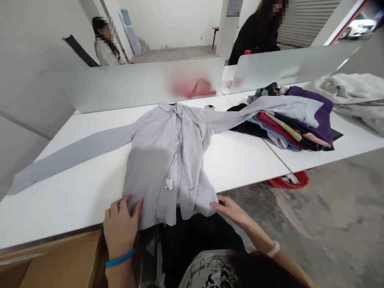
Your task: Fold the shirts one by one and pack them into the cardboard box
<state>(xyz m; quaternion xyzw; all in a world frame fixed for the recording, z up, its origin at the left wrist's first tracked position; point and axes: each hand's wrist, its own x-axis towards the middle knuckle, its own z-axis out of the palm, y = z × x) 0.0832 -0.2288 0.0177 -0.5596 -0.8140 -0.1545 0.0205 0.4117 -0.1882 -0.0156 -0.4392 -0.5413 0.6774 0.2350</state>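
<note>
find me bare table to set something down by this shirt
Bare white tabletop lies right of the pale grey button-front shirt, before the stack of folded clothes; more lies below its long left-hand sleeve. Crowded: the far right, where the other sleeve crosses that stack.
</note>
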